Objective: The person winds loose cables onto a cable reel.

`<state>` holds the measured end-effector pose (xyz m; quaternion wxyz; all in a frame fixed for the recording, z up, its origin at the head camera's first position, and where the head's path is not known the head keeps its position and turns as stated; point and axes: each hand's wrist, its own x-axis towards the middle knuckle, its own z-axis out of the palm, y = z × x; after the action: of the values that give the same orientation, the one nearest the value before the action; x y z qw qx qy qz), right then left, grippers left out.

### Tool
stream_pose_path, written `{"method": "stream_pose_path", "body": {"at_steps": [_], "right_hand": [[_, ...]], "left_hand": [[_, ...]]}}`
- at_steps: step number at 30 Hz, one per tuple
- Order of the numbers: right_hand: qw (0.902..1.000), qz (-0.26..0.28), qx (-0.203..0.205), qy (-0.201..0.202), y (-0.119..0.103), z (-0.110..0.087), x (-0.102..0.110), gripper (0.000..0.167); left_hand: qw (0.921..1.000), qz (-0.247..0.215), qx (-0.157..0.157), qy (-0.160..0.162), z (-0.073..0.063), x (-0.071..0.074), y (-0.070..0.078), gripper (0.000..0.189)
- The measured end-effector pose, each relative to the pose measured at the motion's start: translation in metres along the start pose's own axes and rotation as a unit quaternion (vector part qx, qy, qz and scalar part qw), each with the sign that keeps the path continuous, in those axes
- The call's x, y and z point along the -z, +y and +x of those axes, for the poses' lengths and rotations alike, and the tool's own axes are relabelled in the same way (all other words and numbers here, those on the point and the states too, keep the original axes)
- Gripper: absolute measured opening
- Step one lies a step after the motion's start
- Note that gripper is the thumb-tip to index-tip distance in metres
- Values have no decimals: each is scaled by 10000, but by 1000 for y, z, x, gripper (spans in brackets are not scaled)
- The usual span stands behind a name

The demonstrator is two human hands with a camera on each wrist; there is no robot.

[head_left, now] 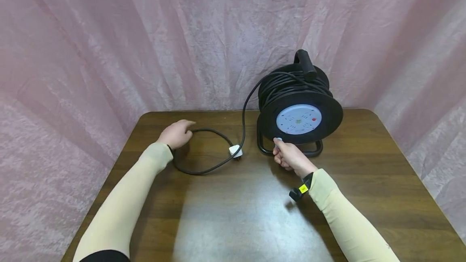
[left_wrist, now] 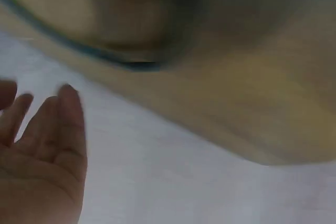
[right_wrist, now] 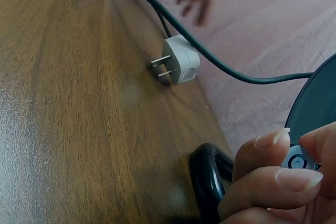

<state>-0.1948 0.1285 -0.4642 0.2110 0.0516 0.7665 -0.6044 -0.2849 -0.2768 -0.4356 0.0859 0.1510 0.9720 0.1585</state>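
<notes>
A black cable reel (head_left: 329, 112) stands on the table toward the back right, with black cable wound round its drum and a pale socket panel on its front. My right hand (head_left: 291, 159) pinches the small grey crank knob (right_wrist: 297, 164) at the lower left of the reel's disc between thumb and fingers. A length of cable (head_left: 198, 173) runs from the drum down into a loose loop on the table, ending in a white plug (right_wrist: 181, 59) that lies with its prongs showing. Over the left side of that loop hovers my left hand (head_left: 177, 134), fingers relaxed and holding nothing.
The reel rests on a black tubular stand (right_wrist: 206, 182) and carries a black handle (head_left: 305, 64) on top. Behind the wooden table (head_left: 378, 161) hangs a pink curtain (head_left: 204, 43). A wrist camera (head_left: 296, 193) sits under my right wrist.
</notes>
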Motion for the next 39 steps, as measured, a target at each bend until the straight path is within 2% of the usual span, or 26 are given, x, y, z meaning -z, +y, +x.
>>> {"method": "stream_pose_path", "body": {"at_steps": [3,5,6,8,10,11,12,14,19,25,30,32,37,39], "right_hand": [[10000,-7,-4,-3,1,0,0,61],[10000,21,-4,5,1,0,-1,61],[10000,38,2,2,1,0,-1,61],[10000,47,18,-22,1,1,-3,60],[10000,66,22,-44,0,2,-6,60],[10000,57,26,-60,0,3,-6,60],[10000,62,23,-68,-1,4,-7,60],[10000,62,15,-60,-2,5,-7,60],[10000,64,28,-28,-9,8,-5,59],[9998,147,125,-17,-15,10,-4,58],[9997,188,167,-57,-17,10,-6,56],[9997,173,155,-46,-17,9,-7,56],[9997,189,121,-74,-16,7,-9,57],[9996,249,95,-117,-15,5,-10,57]], "left_hand": [[9969,-754,-159,147,17,4,48,48],[9859,-1656,-240,34,26,4,79,51],[9757,-2174,-266,-70,30,4,92,54],[9495,-3115,-210,-299,37,1,115,62],[9239,-3800,-166,-421,43,-2,130,68],[9162,-3981,-150,-433,46,-4,134,70],[9119,-4079,-170,-418,48,-5,137,70],[9143,-4031,-204,-347,51,-7,139,67],[9332,-3570,-321,-259,53,-5,137,45],[9251,-3745,-583,-210,56,-11,141,31],[9308,-3591,-672,-156,53,-20,143,25],[9349,-3489,-630,-140,50,-21,143,26],[9547,-2941,-445,-79,41,-23,141,31],[9591,-2803,-387,-105,39,-26,140,31]]}}
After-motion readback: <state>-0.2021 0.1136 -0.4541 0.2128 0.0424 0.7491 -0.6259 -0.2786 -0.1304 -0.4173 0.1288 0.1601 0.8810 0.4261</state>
